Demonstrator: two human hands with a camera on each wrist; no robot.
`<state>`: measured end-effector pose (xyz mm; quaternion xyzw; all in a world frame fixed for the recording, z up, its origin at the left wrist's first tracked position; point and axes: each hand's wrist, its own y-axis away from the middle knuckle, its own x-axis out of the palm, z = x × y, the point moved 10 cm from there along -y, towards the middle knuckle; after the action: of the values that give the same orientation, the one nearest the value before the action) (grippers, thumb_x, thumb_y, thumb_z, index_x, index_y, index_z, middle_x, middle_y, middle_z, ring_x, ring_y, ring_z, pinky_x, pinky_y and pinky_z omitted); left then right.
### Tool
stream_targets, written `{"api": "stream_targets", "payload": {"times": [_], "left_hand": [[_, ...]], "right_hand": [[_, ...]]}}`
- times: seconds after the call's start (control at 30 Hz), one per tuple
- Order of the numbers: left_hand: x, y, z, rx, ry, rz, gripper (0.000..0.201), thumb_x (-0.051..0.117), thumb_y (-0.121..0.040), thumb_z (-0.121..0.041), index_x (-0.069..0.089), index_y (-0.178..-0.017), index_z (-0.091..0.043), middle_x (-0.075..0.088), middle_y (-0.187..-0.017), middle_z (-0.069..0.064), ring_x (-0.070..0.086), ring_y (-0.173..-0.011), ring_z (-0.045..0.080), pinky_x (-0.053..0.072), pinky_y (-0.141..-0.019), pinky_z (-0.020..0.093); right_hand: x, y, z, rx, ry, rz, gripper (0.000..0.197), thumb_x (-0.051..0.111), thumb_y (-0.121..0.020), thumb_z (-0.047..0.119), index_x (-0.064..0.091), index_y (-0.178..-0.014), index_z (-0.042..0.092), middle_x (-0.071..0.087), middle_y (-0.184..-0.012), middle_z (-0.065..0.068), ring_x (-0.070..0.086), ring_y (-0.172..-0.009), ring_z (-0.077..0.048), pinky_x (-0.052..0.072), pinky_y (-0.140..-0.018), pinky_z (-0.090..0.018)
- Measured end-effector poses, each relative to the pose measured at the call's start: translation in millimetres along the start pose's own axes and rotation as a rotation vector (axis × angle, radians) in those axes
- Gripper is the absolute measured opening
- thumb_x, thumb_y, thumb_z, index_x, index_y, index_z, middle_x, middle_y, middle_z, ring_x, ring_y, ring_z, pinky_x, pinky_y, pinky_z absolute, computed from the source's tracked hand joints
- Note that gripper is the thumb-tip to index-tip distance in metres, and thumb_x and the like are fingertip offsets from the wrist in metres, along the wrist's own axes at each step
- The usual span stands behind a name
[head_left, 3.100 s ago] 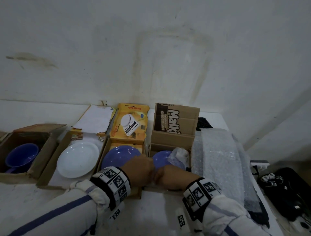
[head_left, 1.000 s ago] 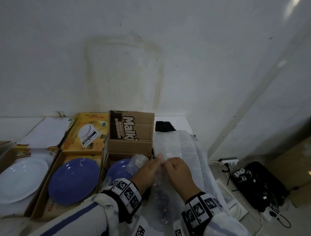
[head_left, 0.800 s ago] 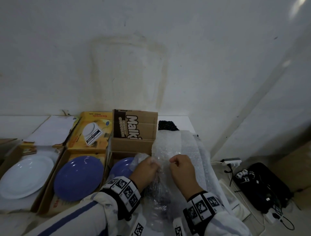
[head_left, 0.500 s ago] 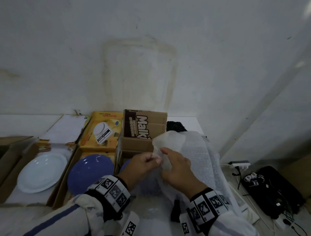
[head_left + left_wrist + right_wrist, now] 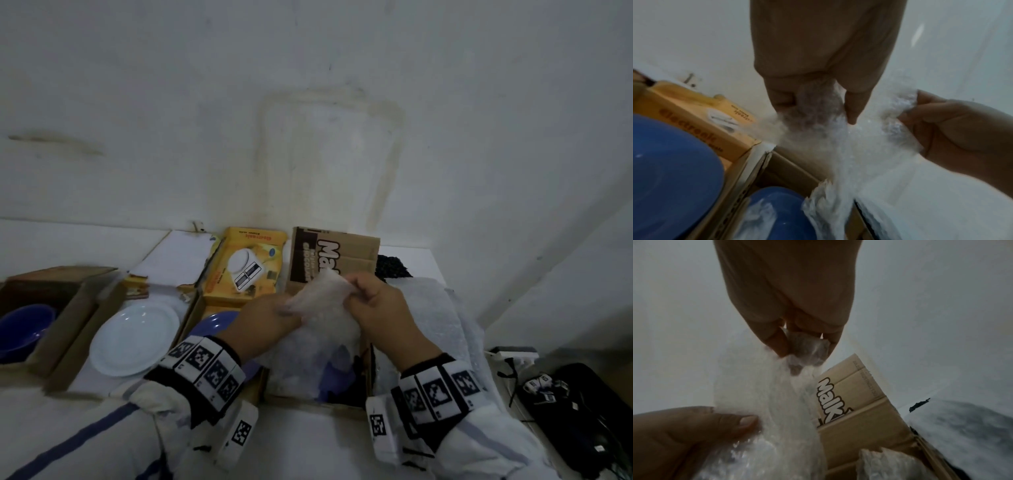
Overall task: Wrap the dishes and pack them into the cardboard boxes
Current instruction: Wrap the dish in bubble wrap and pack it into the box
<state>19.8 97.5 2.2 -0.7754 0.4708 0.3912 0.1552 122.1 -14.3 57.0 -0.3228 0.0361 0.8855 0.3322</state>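
Both hands hold up one sheet of bubble wrap (image 5: pixel 322 301) over the open brown cardboard box (image 5: pixel 356 253). My left hand (image 5: pixel 291 310) pinches the sheet's left edge and my right hand (image 5: pixel 356 294) pinches its top right corner. The wrist views show the same pinches: left hand (image 5: pixel 818 107) on the bubble wrap (image 5: pixel 859 146), right hand (image 5: pixel 803 345) on the bubble wrap (image 5: pixel 760 386). A blue dish (image 5: pixel 334 373) lies in that box, partly under wrap. A blue plate (image 5: pixel 212 323) lies in the yellow box, a white plate (image 5: pixel 133 337) in the box beside it.
A stack of bubble wrap (image 5: pixel 431 315) lies right of the brown box. A blue bowl (image 5: pixel 20 329) sits in the far-left box. The yellow box's lid (image 5: pixel 246 267) leans against the wall. A black bag (image 5: pixel 582 404) and cables lie on the floor at right.
The hands have lifted the sheet off the stack, carried it left over the brown box and raised it. The head view has swung left, so the white plate and blue bowl show again.
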Motion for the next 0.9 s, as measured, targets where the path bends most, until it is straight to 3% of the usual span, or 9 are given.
{"api": "stream_targets", "payload": {"times": [0.1,0.23,0.33,0.47,0.57,0.63,0.7,0.77,0.9], "left_hand": [[-3,-1,32,-0.179,0.492,-0.054,0.008,0.054,-0.094,-0.019,0.057,-0.088,-0.022,0.061,-0.087,0.002,0.058,-0.071,0.015,0.045,-0.057,0.022],[21,11,26,-0.267,1.285,0.186,0.019,0.046,-0.094,-0.014,0.051,-0.113,-0.011,0.056,-0.110,0.019,0.061,-0.090,0.031,0.057,-0.063,0.041],[16,4,38,-0.210,0.945,0.125,0.026,0.051,-0.091,-0.001,0.047,-0.115,-0.010,0.058,-0.107,0.015,0.061,-0.092,0.025,0.056,-0.067,0.036],[16,-7,57,-0.151,0.584,0.023,0.025,0.055,-0.082,0.004,0.050,-0.103,-0.009,0.060,-0.098,0.012,0.060,-0.088,0.022,0.052,-0.071,0.036],[28,-17,60,-0.087,0.521,0.017,0.013,0.061,-0.077,-0.012,0.052,-0.081,-0.020,0.058,-0.081,0.001,0.055,-0.074,0.012,0.046,-0.064,0.023],[29,-24,64,-0.074,0.422,-0.034,0.022,0.061,-0.082,-0.004,0.051,-0.075,-0.023,0.054,-0.078,-0.004,0.051,-0.070,0.005,0.039,-0.056,0.009],[25,-29,69,-0.062,0.340,-0.114,0.023,0.060,-0.081,0.001,0.051,-0.076,-0.019,0.052,-0.080,-0.002,0.049,-0.070,0.008,0.037,-0.055,0.010],[29,-31,72,-0.060,0.295,-0.089,0.024,0.057,-0.079,0.006,0.052,-0.079,-0.017,0.052,-0.080,-0.002,0.050,-0.073,0.011,0.040,-0.061,0.014],[52,-34,83,-0.096,0.295,0.082,0.026,0.054,-0.083,0.006,0.059,-0.082,-0.020,0.052,-0.076,-0.011,0.050,-0.074,0.006,0.049,-0.081,0.032]], "right_hand": [[23,-3,5,-0.075,0.162,0.131,0.019,0.059,-0.085,0.004,0.073,-0.094,0.013,0.068,-0.093,-0.001,0.061,-0.087,-0.012,0.047,-0.075,-0.010],[78,8,4,-0.171,0.333,0.434,0.030,0.057,-0.081,0.007,0.072,-0.107,0.011,0.057,-0.122,-0.006,0.054,-0.110,-0.018,0.036,-0.092,-0.016],[99,14,-10,-0.055,0.279,0.555,0.033,0.060,-0.082,0.013,0.067,-0.114,0.012,0.040,-0.132,-0.001,0.042,-0.109,-0.009,0.035,-0.095,-0.017],[94,-1,-26,0.065,0.273,0.422,0.027,0.064,-0.078,0.011,0.052,-0.099,0.022,0.027,-0.142,0.004,0.046,-0.109,-0.016,0.041,-0.089,-0.025],[107,-5,-38,0.111,0.356,0.468,0.031,0.063,-0.079,0.011,0.039,-0.094,0.024,0.040,-0.115,0.002,0.046,-0.095,-0.017,0.038,-0.075,-0.025],[109,-13,-43,0.123,0.418,0.416,0.020,0.055,-0.083,0.008,0.043,-0.090,0.022,0.050,-0.104,-0.002,0.050,-0.092,-0.020,0.044,-0.077,-0.030],[115,-26,-53,0.174,0.499,0.406,0.016,0.048,-0.088,0.008,0.054,-0.100,0.019,0.056,-0.112,-0.009,0.055,-0.102,-0.025,0.046,-0.089,-0.034],[133,-27,-73,0.261,0.679,0.599,0.036,0.052,-0.091,0.012,0.051,-0.126,0.016,0.046,-0.133,-0.012,0.049,-0.121,-0.029,0.040,-0.103,-0.038],[145,-22,-69,0.180,0.871,0.673,0.046,0.051,-0.092,0.015,0.043,-0.137,0.018,0.033,-0.131,-0.009,0.045,-0.117,-0.032,0.041,-0.094,-0.040]]}}
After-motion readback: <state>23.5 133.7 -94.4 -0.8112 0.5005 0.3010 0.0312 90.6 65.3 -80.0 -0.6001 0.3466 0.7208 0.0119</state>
